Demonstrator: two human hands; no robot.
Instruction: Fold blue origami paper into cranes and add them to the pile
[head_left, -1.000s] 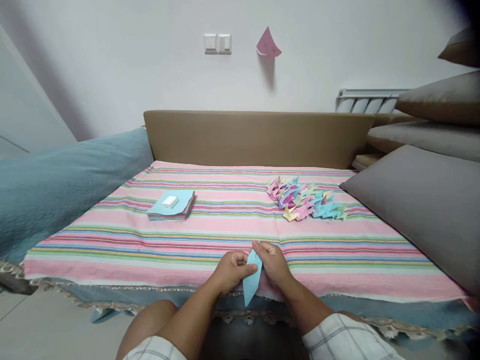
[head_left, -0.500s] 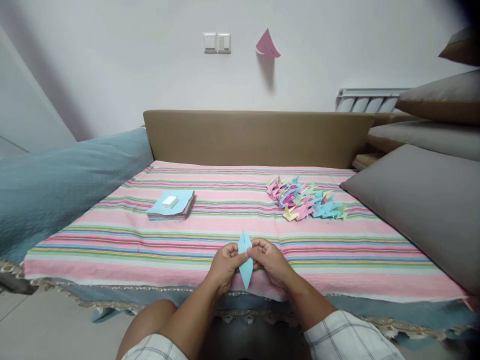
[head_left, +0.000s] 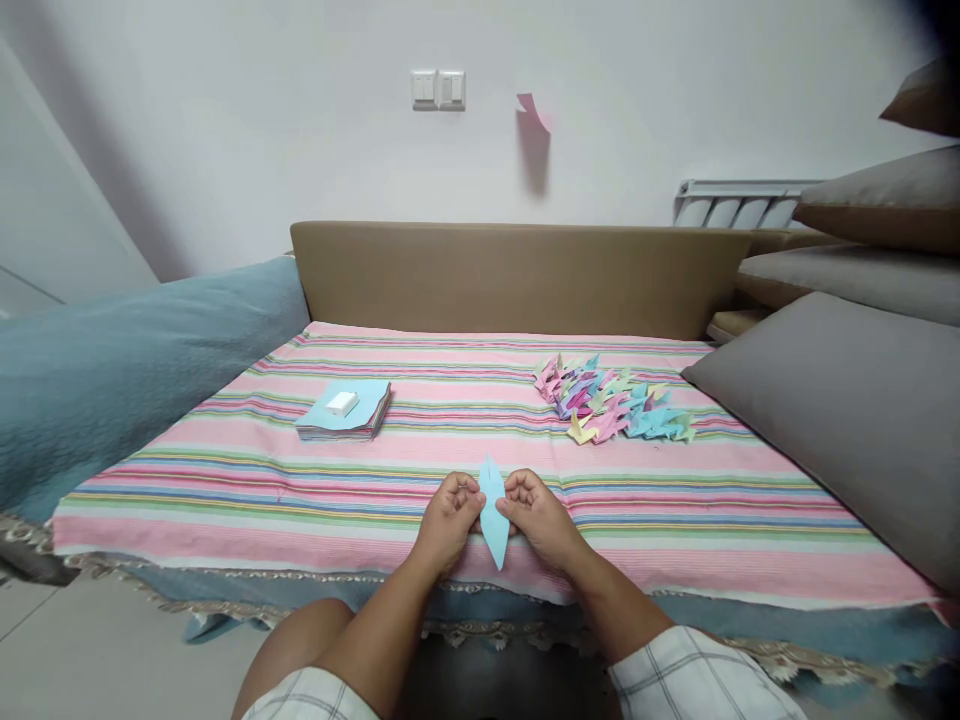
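Observation:
Between my two hands is a light blue piece of origami paper (head_left: 493,515), folded into a long diamond with a slit at its far end. My left hand (head_left: 451,515) pinches its left edge between thumb and fingers. On the opposite edge, my right hand (head_left: 536,513) grips it the same way. The paper is held just above the near part of the striped cloth. Fingers behind the paper are partly hidden.
A stack of square paper (head_left: 341,428) with a small white box (head_left: 342,403) on top lies at left. Several folded paper cranes (head_left: 600,400) are heaped at right. Grey cushions (head_left: 840,400) border the striped cloth (head_left: 450,450) on the right.
My thumbs have moved apart from the middle of the paper to its two edges. The folded paper has tilted slightly. The pink paper on the wall has swung down.

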